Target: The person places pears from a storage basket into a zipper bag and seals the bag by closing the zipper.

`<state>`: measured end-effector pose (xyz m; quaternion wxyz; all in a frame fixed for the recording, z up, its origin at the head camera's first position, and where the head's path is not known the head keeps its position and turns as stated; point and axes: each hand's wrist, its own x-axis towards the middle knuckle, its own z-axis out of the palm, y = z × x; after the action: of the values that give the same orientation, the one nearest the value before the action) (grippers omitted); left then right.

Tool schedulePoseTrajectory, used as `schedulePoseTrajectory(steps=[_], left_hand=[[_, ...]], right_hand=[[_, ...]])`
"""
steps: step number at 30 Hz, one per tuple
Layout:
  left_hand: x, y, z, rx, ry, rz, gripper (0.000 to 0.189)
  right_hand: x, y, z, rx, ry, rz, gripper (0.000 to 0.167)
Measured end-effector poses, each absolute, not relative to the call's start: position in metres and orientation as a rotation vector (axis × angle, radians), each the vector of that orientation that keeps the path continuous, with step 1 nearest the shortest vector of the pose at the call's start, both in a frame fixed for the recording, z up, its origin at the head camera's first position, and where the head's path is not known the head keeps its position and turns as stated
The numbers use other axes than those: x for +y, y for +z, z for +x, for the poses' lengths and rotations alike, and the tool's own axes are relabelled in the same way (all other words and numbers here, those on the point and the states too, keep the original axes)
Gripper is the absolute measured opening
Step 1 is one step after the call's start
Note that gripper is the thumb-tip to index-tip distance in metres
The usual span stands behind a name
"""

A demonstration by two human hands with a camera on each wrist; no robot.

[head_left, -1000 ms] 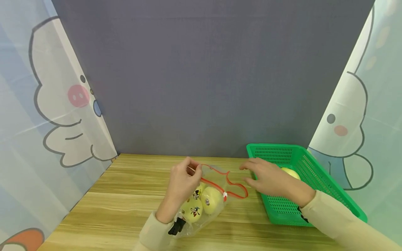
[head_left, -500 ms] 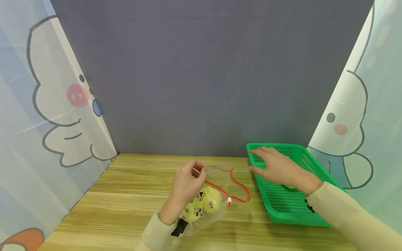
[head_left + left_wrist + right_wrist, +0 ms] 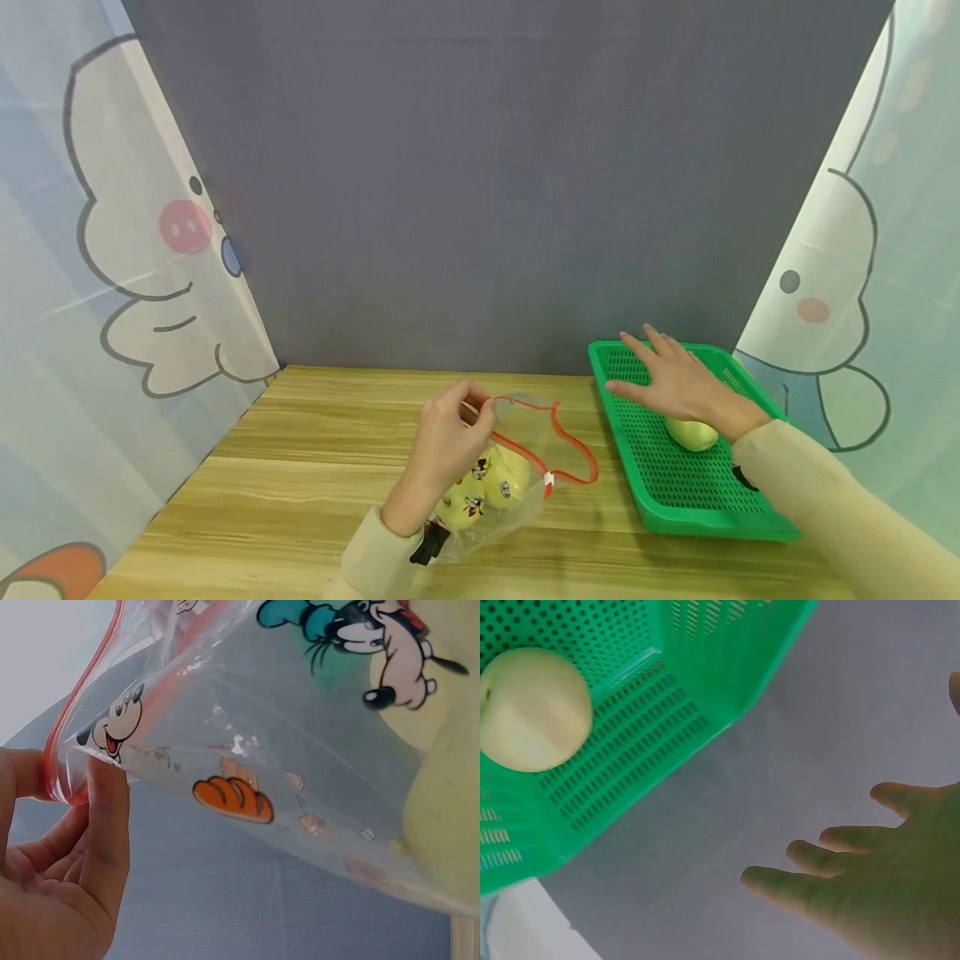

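Observation:
My left hand [image 3: 453,433] pinches the edge of a clear zip bag [image 3: 491,537] with a red seal and cartoon prints. The bag's mouth gapes toward the right. Inside lie several round, pale yellow fruits [image 3: 510,479], partly hidden by my wrist. The left wrist view shows thumb and fingers [image 3: 105,847] at the red-edged rim. Over the green basket [image 3: 720,521], my right hand [image 3: 678,383] is spread with nothing in it. Beneath it in the basket sits one pale yellow fruit [image 3: 692,433], partly covered by the hand; the right wrist view shows this fruit [image 3: 536,709] whole.
The wooden table [image 3: 300,467] carries the bag near the middle and the basket at the right. A grey curtain [image 3: 480,208] hangs behind the table's back edge. Printed cartoon curtains [image 3: 150,333] hang at both sides.
My right hand has moved right, from the basket's left edge to over the basket, and its fingers have spread. My left hand and the bag have shifted slightly right.

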<state>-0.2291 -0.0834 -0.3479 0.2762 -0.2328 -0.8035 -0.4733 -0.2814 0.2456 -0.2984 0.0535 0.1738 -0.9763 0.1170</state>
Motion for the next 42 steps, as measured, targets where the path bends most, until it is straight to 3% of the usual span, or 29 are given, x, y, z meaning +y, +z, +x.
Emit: schedulePoseTrajectory(steps=[18, 42], left_hand=[[-0.082, -0.348, -0.227, -2.162, -1.284, -0.626, 0.013], [-0.082, -0.348, -0.226, -2.164, -1.272, -0.614, 0.013]], right_hand=[[0.289, -0.318, -0.315, -3.098, 0.624, 0.335, 0.103], [0.32, -0.35, -0.332, -3.333, 0.762, 0.165, 0.109]])
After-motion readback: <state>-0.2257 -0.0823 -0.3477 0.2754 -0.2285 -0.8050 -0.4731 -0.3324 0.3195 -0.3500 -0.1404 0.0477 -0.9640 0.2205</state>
